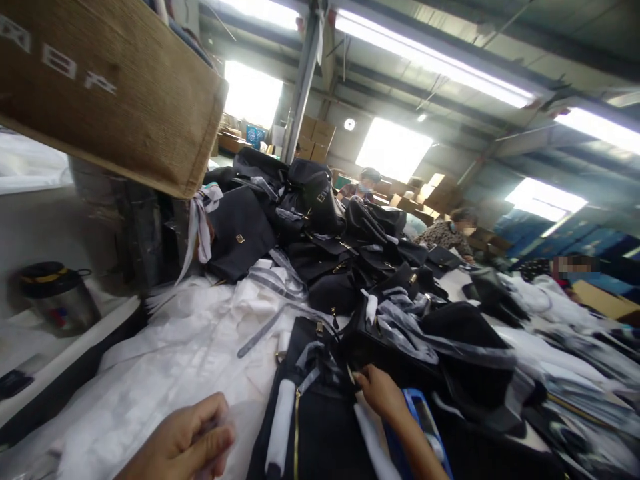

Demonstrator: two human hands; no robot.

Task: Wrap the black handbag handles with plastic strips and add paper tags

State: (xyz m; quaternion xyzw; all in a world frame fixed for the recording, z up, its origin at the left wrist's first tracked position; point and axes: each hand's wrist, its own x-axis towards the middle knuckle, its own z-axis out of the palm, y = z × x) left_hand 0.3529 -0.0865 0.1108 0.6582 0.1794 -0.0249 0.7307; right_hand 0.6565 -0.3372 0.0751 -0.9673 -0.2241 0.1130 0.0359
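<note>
A black bag (325, 433) with a gold zipper (297, 427) and a gold clasp lies in front of me, its strap parts wrapped in white and clear film. At its right edge my right hand (383, 393) is closed, fingertips pinching beside a small pale piece whose kind I cannot make out. My left hand (185, 440) is closed to the left of the bag, thumb against the fingers, with what looks like thin clear plastic film (245, 427) at its fingertips. Under my right forearm lies a blue-framed object (417, 407), partly hidden.
Black bags (315, 200) are heaped ahead, with more film-wrapped straps (405, 327) to the right. White wrapping sheets (200, 340) spread at left. A brown fabric box (125, 87) juts in at upper left, above a dark-lidded bottle (57, 300). Several people (445, 237) sit farther back.
</note>
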